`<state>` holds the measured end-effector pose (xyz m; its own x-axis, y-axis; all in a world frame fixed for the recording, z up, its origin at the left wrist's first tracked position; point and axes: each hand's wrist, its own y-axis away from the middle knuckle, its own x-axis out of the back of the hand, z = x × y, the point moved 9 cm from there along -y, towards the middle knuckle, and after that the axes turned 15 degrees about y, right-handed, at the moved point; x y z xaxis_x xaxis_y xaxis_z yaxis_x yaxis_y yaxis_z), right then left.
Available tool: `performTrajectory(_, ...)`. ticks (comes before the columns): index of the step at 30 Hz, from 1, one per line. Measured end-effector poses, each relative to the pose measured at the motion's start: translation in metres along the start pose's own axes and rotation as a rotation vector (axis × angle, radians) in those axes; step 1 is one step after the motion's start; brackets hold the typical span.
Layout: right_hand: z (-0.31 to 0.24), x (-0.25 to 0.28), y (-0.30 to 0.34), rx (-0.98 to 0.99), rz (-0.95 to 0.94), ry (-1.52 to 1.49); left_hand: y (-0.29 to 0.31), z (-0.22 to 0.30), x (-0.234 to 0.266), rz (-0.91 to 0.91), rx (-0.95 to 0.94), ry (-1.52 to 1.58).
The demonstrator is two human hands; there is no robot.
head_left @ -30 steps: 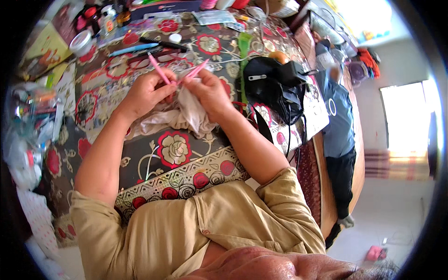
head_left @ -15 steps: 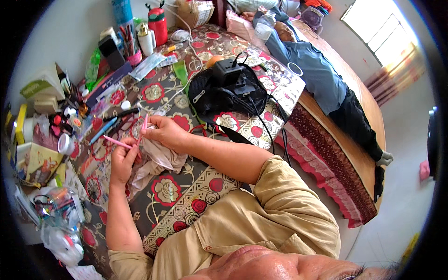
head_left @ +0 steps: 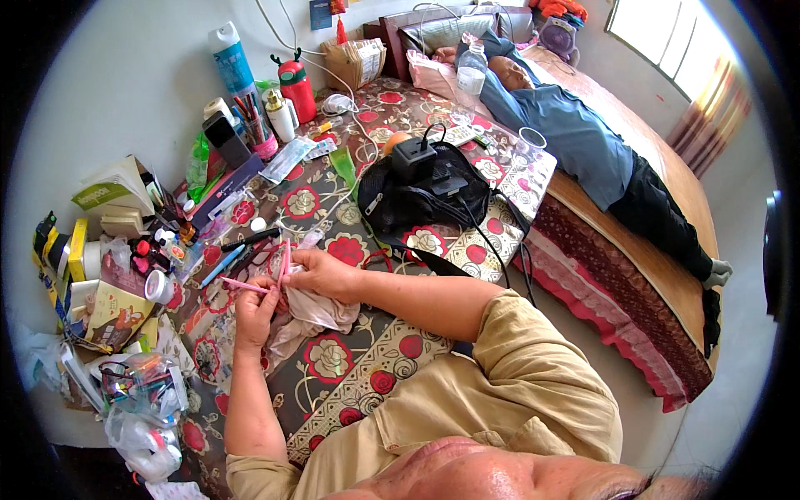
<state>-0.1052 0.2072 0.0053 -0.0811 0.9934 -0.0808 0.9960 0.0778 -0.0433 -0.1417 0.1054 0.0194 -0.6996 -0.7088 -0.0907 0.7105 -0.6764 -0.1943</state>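
My left hand (head_left: pixel 253 317) is closed, with a slim pink stick (head_left: pixel 242 284) pinched between thumb and fingers and pointing left. Just to its right, my right hand (head_left: pixel 323 275) grips a second pink stick (head_left: pixel 287 254) that points away from me. The two sticks come close together between my fingertips; I cannot tell whether they touch. A crumpled pale pinkish cloth (head_left: pixel 310 320) lies under and beside both hands on the flowered tablecloth (head_left: pixel 329 358). Beyond the hands are a blue pen (head_left: pixel 222 267) and a black pen (head_left: pixel 250 239).
A black mesh bag (head_left: pixel 387 187) with a black box-shaped device (head_left: pixel 412 158) and cables sits right of centre. Bottles, including a red one (head_left: pixel 297 90), line the wall. Cluttered jars, books and plastic bags (head_left: pixel 142 433) fill the left. A person (head_left: pixel 575 133) lies on the bed.
The view has shifted, so the whole scene sits lower and further right in it. Both hands keep hold of the pink sticks in nearly the same pose.
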Motion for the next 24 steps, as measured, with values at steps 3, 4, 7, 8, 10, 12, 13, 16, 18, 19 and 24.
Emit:
performTrajectory(3,0.004,0.003,-0.001,-0.054,0.015,0.028,0.001,-0.001,0.0,0.002,0.013,0.017)
performTrajectory(4,0.006,0.003,-0.001,-0.052,0.023,-0.004,0.002,0.001,0.0,0.008,0.008,0.004)
performTrajectory(7,0.009,0.008,-0.004,-0.038,0.081,-0.035,0.001,-0.002,0.002,0.023,0.013,-0.002)
performTrajectory(8,0.002,0.006,0.0,-0.063,0.094,-0.097,0.004,0.0,0.003,0.015,0.004,-0.016)
performTrajectory(10,-0.003,0.031,0.006,-0.184,0.26,0.09,0.001,0.004,-0.001,0.002,-0.008,-0.051)
performTrajectory(12,0.01,0.043,-0.004,-0.101,0.296,-0.147,-0.001,-0.003,-0.003,-0.024,0.032,-0.042)
performTrajectory(13,0.009,0.041,-0.005,-0.104,0.275,-0.239,0.0,-0.004,-0.003,-0.019,0.045,-0.035)
performTrajectory(16,0.005,0.03,-0.005,-0.069,0.221,-0.318,0.003,-0.008,-0.002,-0.006,0.102,0.03)
performTrajectory(18,0.0,0.02,-0.001,-0.11,0.174,-0.258,0.005,-0.009,-0.002,0.0,0.117,0.062)
performTrajectory(19,0.0,0.019,0.0,-0.125,0.159,-0.224,0.003,-0.007,-0.004,-0.003,0.112,0.063)
performTrajectory(24,0.011,0.017,-0.002,-0.117,0.104,-0.056,0.001,-0.006,-0.003,0.006,0.058,0.017)
